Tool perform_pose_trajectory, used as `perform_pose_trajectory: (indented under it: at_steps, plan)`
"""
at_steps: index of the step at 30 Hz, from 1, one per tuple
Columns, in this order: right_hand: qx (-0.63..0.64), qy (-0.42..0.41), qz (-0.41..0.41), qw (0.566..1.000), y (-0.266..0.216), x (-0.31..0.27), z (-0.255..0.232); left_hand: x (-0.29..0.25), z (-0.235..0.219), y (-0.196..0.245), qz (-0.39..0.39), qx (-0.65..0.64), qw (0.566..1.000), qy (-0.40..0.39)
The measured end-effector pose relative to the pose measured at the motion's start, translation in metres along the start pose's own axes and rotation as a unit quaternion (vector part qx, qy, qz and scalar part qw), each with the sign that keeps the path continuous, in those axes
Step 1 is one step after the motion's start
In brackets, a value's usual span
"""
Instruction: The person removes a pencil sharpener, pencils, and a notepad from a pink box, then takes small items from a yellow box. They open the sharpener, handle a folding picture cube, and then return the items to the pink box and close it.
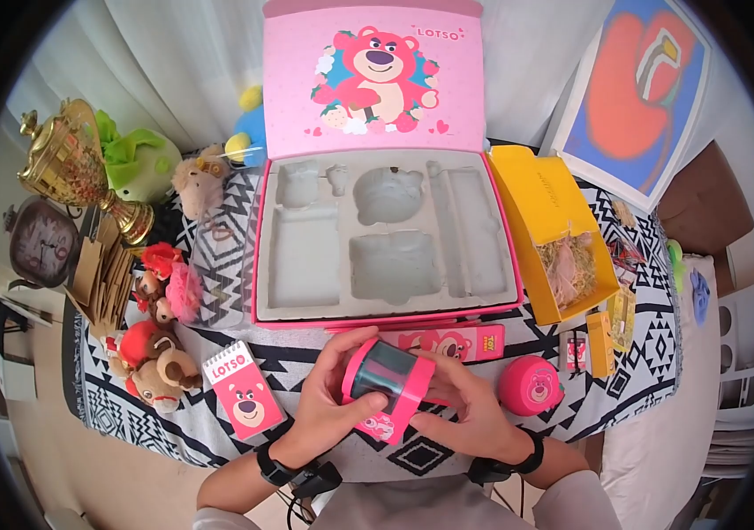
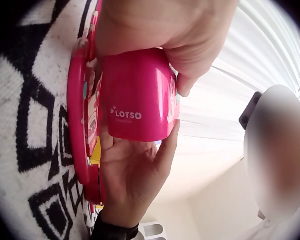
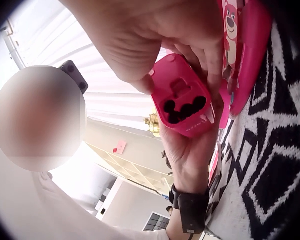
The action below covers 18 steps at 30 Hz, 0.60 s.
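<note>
Between both hands, above the cloth, is a glossy pink rounded case with a dark see-through window and a bear print. My left hand grips its left side, thumb across the front near the window. Fingers and thumb of my right hand hold its right side by the pink band. In the left wrist view a plain pink face with white LOTSO lettering shows. The right wrist view shows one end with dark rounded openings and a recessed tab. Some fingers are hidden behind the case.
Behind the hands stands an open pink gift box with a grey moulded insert. A LOTSO notepad lies at left, near plush toys. A round pink case and a yellow box stand right; a gold trophy stands far left.
</note>
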State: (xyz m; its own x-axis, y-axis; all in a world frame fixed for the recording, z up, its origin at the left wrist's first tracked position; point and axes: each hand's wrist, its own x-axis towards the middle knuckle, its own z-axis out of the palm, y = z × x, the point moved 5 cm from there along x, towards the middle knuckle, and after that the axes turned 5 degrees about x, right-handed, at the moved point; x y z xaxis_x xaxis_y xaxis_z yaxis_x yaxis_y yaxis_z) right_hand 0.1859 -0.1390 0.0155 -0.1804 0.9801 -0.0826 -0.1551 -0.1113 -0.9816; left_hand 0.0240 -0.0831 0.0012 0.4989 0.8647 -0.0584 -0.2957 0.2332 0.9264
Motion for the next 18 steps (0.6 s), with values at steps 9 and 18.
perform_pose_trajectory:
  at_steps: [9,18]
  plan:
    - [0.064,-0.010,-0.002,0.998,0.009,-0.004,0.006,-0.005,0.003,0.015,0.185,0.196,0.963,-0.027]
    - [0.076,-0.024,-0.046,0.996,0.002,0.001,0.007,-0.005,0.000,0.025,0.184,0.236,0.953,-0.039]
